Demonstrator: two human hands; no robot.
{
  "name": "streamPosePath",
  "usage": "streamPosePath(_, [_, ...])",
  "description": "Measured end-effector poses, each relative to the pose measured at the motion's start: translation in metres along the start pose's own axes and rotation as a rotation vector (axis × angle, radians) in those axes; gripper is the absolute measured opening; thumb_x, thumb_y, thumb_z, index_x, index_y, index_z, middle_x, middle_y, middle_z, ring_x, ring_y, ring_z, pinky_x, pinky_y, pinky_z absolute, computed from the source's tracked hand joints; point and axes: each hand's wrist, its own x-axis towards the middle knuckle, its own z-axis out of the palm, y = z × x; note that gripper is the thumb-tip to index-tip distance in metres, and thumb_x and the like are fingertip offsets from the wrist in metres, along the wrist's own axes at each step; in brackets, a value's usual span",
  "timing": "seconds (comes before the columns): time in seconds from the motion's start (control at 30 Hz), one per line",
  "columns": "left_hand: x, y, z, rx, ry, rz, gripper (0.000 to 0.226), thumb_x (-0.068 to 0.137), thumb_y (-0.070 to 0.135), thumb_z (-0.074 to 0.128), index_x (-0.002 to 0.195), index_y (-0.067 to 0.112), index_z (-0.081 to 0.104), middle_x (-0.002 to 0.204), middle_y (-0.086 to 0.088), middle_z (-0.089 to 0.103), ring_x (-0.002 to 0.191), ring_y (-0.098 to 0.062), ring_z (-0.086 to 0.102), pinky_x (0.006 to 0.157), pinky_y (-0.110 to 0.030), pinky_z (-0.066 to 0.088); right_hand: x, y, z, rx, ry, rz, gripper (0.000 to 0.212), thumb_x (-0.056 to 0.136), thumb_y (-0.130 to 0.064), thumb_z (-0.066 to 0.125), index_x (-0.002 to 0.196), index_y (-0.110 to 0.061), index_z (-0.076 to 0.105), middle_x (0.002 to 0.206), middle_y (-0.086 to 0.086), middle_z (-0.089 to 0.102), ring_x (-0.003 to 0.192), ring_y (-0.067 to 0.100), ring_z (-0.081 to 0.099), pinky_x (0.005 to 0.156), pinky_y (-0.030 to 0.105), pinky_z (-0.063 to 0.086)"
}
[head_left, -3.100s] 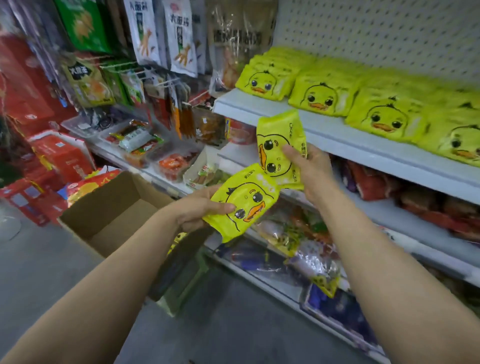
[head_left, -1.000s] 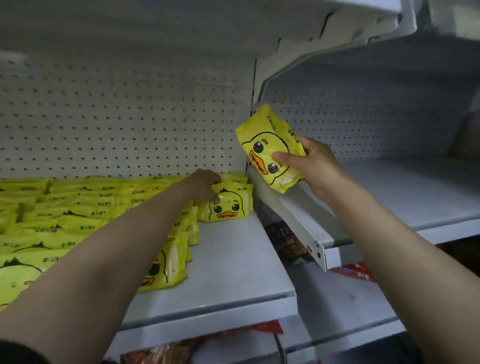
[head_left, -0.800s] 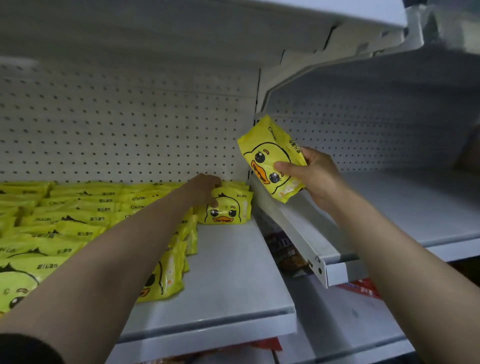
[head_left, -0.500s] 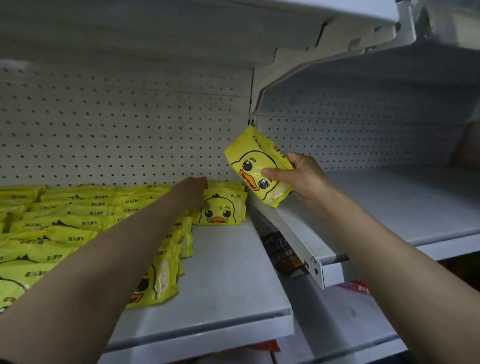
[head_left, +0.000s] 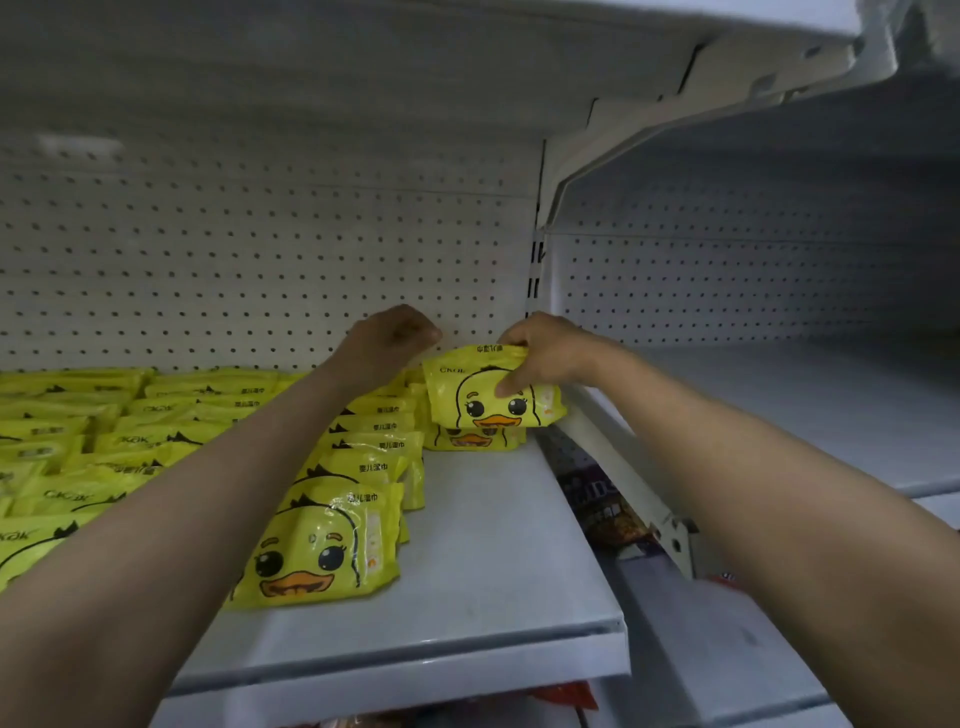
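Head view is showing my right fingers (head_left: 517, 345) hooking over the top edge of a yellow duck pack (head_left: 483, 400) while my thumb is pressing on its printed front, so my right hand (head_left: 553, 351) is gripping the pack. I am holding it with the duck face towards me, and its lower edge is meeting the top of a second duck pack (head_left: 470, 441) that is lying at the back right corner of the shelf (head_left: 498, 545), close to the pegboard wall (head_left: 260, 260). My left hand (head_left: 389, 338) is hovering just to the left of the held pack, apart from it, with its fingers hanging loosely curled and nothing showing in them; the fingertips are hiding behind the back of the hand. Below my left forearm, rows of yellow packs (head_left: 78, 441) are lying flat and overlapping across the left part of the shelf, and the front pack (head_left: 322, 545) is lying face up near the shelf's front lip. To the right, a neighbouring shelf (head_left: 779, 415) is sitting a little higher, and in the gap under it some dark packaged goods (head_left: 608, 506) are showing, too blurred for me to read. An upper shelf (head_left: 363, 67) is hanging overhead.
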Motion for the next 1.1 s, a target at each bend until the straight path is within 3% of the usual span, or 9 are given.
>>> streamPosePath(0.07, [-0.006, -0.001, 0.003, 0.005, -0.113, 0.0, 0.03, 0.082, 0.046, 0.069, 0.106, 0.028, 0.064, 0.102, 0.014, 0.066, 0.098, 0.001, 0.059, 0.081, -0.02, 0.045, 0.012, -0.007, 0.01, -0.142, -0.064, -0.01, 0.05, 0.067, -0.031, 0.089, 0.112, -0.021, 0.069, 0.102, -0.004, 0.07, 0.094, 0.015, 0.064, 0.078, 0.025, 0.049])
streamPosePath(0.17, [-0.009, -0.008, 0.014, 0.082, -0.228, -0.021, 0.042, 0.072, 0.044, 0.08, 0.108, 0.032, 0.062, 0.108, 0.007, 0.066, 0.105, -0.006, 0.06, 0.09, -0.025, 0.046, 0.027, -0.009, 0.025, -0.269, -0.117, 0.012, 0.071, 0.064, -0.038, 0.09, 0.127, -0.021, 0.063, 0.121, -0.001, 0.065, 0.11, 0.021, 0.059, 0.09, 0.03, 0.05])
streamPosePath(0.3, [-0.007, -0.013, 0.029, 0.172, -0.291, -0.048, 0.05, 0.069, 0.039, 0.083, 0.113, 0.028, 0.061, 0.11, 0.005, 0.063, 0.107, -0.011, 0.058, 0.091, -0.027, 0.045, 0.034, -0.005, 0.039, -0.34, -0.161, 0.023, 0.077, 0.066, -0.041, 0.088, 0.132, -0.018, 0.058, 0.131, 0.003, 0.059, 0.114, 0.023, 0.055, 0.083, 0.026, 0.044])
streamPosePath(0.53, [-0.01, -0.028, 0.032, 0.505, -0.249, -0.084, 0.061, 0.075, 0.057, 0.07, 0.127, 0.03, 0.055, 0.124, -0.003, 0.057, 0.121, -0.024, 0.048, 0.099, -0.043, 0.042, 0.035, 0.011, 0.063, -0.307, -0.02, 0.042, 0.075, 0.064, -0.038, 0.088, 0.132, -0.024, 0.057, 0.131, 0.003, 0.06, 0.116, 0.024, 0.057, 0.094, 0.035, 0.05])
streamPosePath(0.63, [-0.015, -0.034, 0.028, 0.521, -0.225, -0.135, 0.058, 0.079, 0.051, 0.069, 0.131, 0.03, 0.051, 0.127, -0.007, 0.051, 0.124, -0.027, 0.043, 0.101, -0.04, 0.039, 0.032, 0.013, 0.067, -0.281, 0.026, 0.026, 0.074, 0.065, -0.034, 0.087, 0.132, -0.027, 0.054, 0.132, 0.002, 0.058, 0.119, 0.024, 0.055, 0.094, 0.034, 0.049])
streamPosePath(0.83, [-0.016, -0.038, 0.022, 0.515, -0.268, -0.146, 0.058, 0.08, 0.049, 0.069, 0.131, 0.028, 0.052, 0.128, -0.009, 0.052, 0.122, -0.028, 0.046, 0.101, -0.04, 0.04, 0.026, 0.01, 0.074, -0.389, 0.024, -0.034, 0.083, 0.066, -0.046, 0.084, 0.137, -0.028, 0.046, 0.13, 0.003, 0.049, 0.125, 0.023, 0.042, 0.098, 0.043, 0.045])
streamPosePath(1.1, [-0.022, -0.027, 0.028, 0.523, -0.216, -0.202, 0.056, 0.083, 0.043, 0.07, 0.132, 0.023, 0.051, 0.131, -0.01, 0.051, 0.123, -0.028, 0.045, 0.098, -0.037, 0.041, 0.02, 0.002, 0.074, -0.457, 0.064, -0.11, 0.077, 0.07, -0.04, 0.083, 0.135, -0.02, 0.047, 0.128, 0.004, 0.05, 0.122, 0.022, 0.043, 0.088, 0.038, 0.048])
